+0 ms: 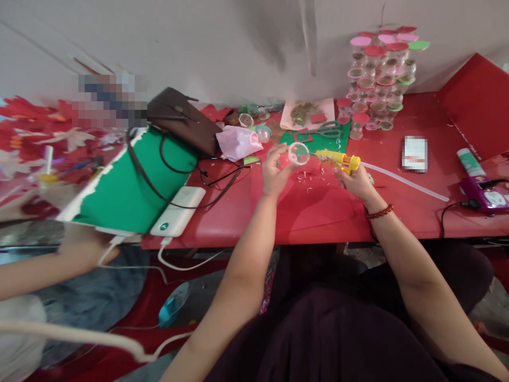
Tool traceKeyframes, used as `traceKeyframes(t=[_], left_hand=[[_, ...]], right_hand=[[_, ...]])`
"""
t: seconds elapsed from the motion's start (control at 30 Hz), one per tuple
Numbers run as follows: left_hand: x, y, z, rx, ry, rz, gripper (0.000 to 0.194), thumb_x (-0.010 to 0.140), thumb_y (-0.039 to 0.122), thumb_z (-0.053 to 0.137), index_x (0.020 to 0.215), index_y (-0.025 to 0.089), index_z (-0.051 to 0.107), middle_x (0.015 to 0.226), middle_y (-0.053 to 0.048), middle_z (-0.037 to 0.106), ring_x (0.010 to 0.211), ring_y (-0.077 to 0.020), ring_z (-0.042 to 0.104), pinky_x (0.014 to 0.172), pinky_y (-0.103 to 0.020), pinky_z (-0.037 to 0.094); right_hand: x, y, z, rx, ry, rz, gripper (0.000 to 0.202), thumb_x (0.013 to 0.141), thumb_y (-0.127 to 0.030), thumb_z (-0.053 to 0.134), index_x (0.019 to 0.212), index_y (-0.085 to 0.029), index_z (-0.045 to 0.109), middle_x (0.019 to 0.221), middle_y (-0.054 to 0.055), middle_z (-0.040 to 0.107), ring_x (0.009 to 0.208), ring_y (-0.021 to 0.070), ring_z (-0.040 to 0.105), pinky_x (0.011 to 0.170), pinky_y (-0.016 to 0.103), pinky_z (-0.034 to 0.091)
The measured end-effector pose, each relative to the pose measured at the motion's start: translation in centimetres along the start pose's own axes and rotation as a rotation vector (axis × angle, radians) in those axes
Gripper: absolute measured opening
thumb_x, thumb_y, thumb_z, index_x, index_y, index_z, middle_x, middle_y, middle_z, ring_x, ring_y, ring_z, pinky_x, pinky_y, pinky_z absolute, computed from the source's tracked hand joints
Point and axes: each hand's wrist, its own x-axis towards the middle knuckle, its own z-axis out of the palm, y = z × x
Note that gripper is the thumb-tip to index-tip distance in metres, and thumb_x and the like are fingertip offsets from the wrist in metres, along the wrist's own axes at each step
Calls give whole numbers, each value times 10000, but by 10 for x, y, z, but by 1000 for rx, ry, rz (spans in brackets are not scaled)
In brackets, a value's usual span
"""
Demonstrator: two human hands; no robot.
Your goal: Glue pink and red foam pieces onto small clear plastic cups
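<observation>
My left hand [275,168] is closed on the side of a small clear plastic cup [299,154], its round rim turned toward me. In my right hand [356,183] is a yellow hot glue gun [338,159], its nozzle pointing left at the cup's rim. Whether the tip touches the rim, I cannot tell. A long translucent glue stick [405,181] runs out of the gun's back end to the right. Red paper [314,207] with small pale scraps lies under both hands.
Stacked clear cups with coloured discs [377,79] stand at the back right. Scissors [318,130] lie on green card behind the cup. A brown bag [181,119], a white power bank [178,211] and cables are at left. A purple power strip [483,193] sits right; a co-worker's arm [51,265] shows at left.
</observation>
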Motion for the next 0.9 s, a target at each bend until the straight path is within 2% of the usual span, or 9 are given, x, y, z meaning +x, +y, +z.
traceKeyframes(t=[0.13, 0.27, 0.5, 0.7, 0.9], left_hand=[[0, 0, 0, 26, 3, 4, 493, 816, 632, 837, 1187, 319, 750, 1313, -70, 738, 1310, -301, 674, 1200, -554, 501], [0, 1, 0, 20, 4, 10, 493, 806, 620, 853, 1179, 316, 748, 1312, -69, 737, 1307, -304, 677, 1200, -557, 505], [1, 1, -1, 21, -5, 13, 475, 804, 564, 879, 1177, 301, 750, 1294, -73, 741, 1305, -301, 675, 1206, -548, 501], [0, -4, 0, 9, 33, -20, 461, 808, 544, 876, 1180, 304, 747, 1299, -73, 745, 1307, -301, 677, 1204, -559, 500], [-1, 0, -1, -29, 32, -46, 443, 823, 500, 872, 1196, 301, 739, 1299, -71, 739, 1311, -293, 670, 1217, -554, 483]], right_hand=[[0, 0, 0, 21, -23, -13, 448, 878, -623, 751, 1005, -202, 668, 541, -95, 470, 449, 76, 422, 435, 235, 343], [0, 1, 0, 5, 2, -11, 413, 896, -610, 745, 930, -209, 652, 526, -90, 455, 449, 80, 411, 433, 241, 343], [-3, -5, 0, -4, -62, -10, 328, 945, -525, 715, 994, -204, 668, 512, -89, 448, 446, 84, 393, 439, 252, 342], [-4, -6, 1, -16, -49, -4, 343, 938, -537, 718, 1013, -205, 674, 514, -90, 461, 449, 82, 387, 438, 248, 345], [-5, -8, 1, -26, -64, -6, 378, 938, -557, 714, 1030, -192, 676, 508, -88, 458, 447, 84, 393, 445, 244, 339]])
